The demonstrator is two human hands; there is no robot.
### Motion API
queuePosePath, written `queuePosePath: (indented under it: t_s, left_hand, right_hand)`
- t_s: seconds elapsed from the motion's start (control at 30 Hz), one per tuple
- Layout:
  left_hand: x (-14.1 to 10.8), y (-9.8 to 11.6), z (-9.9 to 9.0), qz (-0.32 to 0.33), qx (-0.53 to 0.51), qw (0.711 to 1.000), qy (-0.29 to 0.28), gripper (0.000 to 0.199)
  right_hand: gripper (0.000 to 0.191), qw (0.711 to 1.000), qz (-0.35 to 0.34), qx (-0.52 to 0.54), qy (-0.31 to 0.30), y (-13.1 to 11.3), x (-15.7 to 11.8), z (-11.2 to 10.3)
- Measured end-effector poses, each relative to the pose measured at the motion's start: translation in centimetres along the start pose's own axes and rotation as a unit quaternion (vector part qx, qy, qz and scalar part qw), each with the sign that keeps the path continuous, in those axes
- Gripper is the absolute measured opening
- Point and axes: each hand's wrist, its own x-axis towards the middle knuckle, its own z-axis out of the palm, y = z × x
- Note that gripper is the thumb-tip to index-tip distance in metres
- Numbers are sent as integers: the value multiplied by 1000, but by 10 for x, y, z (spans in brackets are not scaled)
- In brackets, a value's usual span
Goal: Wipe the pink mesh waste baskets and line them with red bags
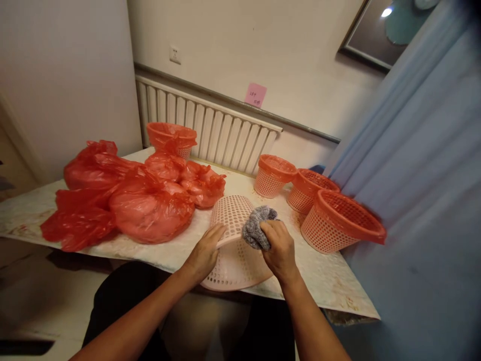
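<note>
Grey cloth (255,233) clutched in right hand (280,248), unlined wastebasket (235,220) gripped by left hand (206,253), you're apparently wiping; four baskets (325,228) are standing lined.

Bare forearms (145,311) slanting inward from below, left hand (206,251) gripping — fingers (216,232) bent, back upward — right hand (279,245) clenched near it, dark-clothed legs (122,296) parted underneath.

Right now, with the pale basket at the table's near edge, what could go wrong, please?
The pale basket is at the near edge of the table, so it might slide off if the left hand loosens its hold. The gray cloth in the right hand could possibly snag on the perforated basket.
</note>
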Motion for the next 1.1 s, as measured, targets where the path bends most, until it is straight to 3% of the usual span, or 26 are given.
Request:
queuePosePath:
  t_s: [0.1,0.17,0.33,0.4,0.43,0.5,0.6,0.7,0.83,0.97,1.1]
  left_hand:
    - [-9,-8,-2,-4,2,1000,6,64]
    - [-15,-13,-2,-7,0,1000,18,65]
    - [-29,-23,-3,-11,-16,999,28,63]
    - [-32,-28,-5,-22,-23,999,34,62]
    - [-33,-30,-6,-33,-26,998,40,60]
    - [-34,-32,-9,-69,-29,995,60,55]
    - [-29,-29,-11,-116,-27,990,70,50]
    - [-19,-15,-9,-88,-21,995,45,51]
    - [-2,4,-3,-39,-6,998,39,57]
    - [4,7,-2,-9,8,1000,10,67]
    - [-5,-3,-3,1,7,1000,4,68]
  right_hand:
    - [25,994,86,34,50,17,-27,4]
    - [29,975,195,55,92,26,-51,11]
    - [54,847,489,97,183,29,-113,41]
    - [59,814,539,92,195,27,-123,49]
    - [60,811,545,90,193,26,-123,50]
    - [56,828,522,90,184,24,-115,45]
    - [43,897,400,59,177,24,-83,25]
    - [26,969,200,-3,146,18,-42,3]
    - [25,998,23,-43,30,1,0,-8]
    - [30,1000,-6,-28,-9,-3,11,-2]
    - [25,998,53,24,11,12,-9,2]
